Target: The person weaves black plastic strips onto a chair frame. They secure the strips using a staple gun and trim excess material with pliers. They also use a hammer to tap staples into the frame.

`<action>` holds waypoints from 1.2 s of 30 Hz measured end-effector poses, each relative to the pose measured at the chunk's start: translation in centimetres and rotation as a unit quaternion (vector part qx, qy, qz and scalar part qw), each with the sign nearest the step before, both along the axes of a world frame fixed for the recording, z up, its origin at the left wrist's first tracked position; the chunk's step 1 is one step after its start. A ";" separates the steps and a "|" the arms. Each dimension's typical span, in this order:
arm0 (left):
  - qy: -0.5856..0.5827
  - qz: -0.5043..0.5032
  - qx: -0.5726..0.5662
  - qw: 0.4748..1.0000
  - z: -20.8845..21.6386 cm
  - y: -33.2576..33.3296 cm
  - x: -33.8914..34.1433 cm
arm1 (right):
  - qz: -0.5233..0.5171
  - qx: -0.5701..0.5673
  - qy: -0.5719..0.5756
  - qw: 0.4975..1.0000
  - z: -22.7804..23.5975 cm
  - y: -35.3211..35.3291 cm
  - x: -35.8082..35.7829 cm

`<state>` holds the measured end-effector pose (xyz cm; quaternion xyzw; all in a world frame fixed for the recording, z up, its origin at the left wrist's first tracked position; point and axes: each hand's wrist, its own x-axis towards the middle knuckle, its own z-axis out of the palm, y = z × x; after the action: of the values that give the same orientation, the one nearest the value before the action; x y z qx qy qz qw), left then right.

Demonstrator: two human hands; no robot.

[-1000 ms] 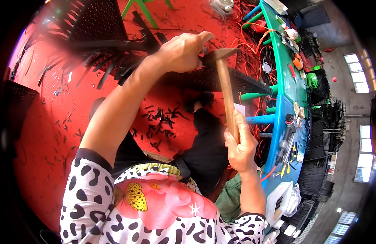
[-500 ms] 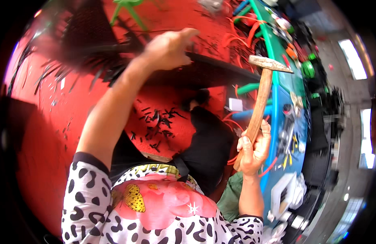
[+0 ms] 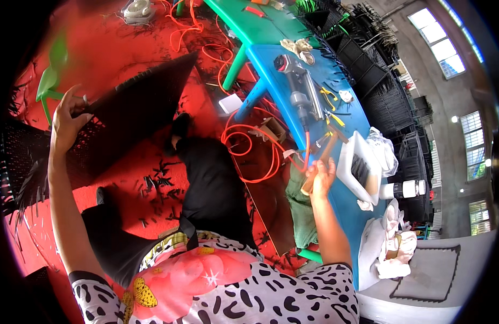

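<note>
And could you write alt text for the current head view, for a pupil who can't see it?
A person's right hand holds a hammer by a blue table bearing tools, while the left hand is at the edge of a black panel. Black scraps litter the red floor.

At left, the black woven panel [image 3: 141, 102] runs out into the dark lens rim. The green plastic chair [image 3: 54, 75] at upper left is smeared; whether the left hand [image 3: 68, 121] touches the panel cannot be told. The right hand [image 3: 320, 177] hides part of the handle of the hammer [image 3: 329, 148]. The upper edge crops the green table [image 3: 263, 27]. Dark strips [image 3: 359, 169] at right are too small to count.
</note>
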<state>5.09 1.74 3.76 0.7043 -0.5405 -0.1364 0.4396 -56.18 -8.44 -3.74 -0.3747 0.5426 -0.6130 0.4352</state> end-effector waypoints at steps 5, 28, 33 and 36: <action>-0.015 0.000 0.014 1.000 0.0 0.2 -0.5 | -0.063 0.032 0.020 0.997 -1.6 -2.6 -2.6; -0.120 0.067 0.047 0.989 3.2 1.6 -1.5 | 0.062 0.080 0.753 0.650 -1.2 -24.3 -12.6; -0.136 0.067 0.052 0.987 2.9 1.2 -1.3 | 0.108 0.055 0.667 0.736 -2.1 -25.9 -15.7; -0.121 0.067 0.064 0.988 3.8 1.6 -1.7 | 0.119 0.099 0.611 0.776 -1.6 -25.8 -15.4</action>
<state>3.35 3.32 7.58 0.7769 -0.5315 -0.0554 0.3330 -71.60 -34.29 -5.33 -0.6869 0.7034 -0.1413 0.1161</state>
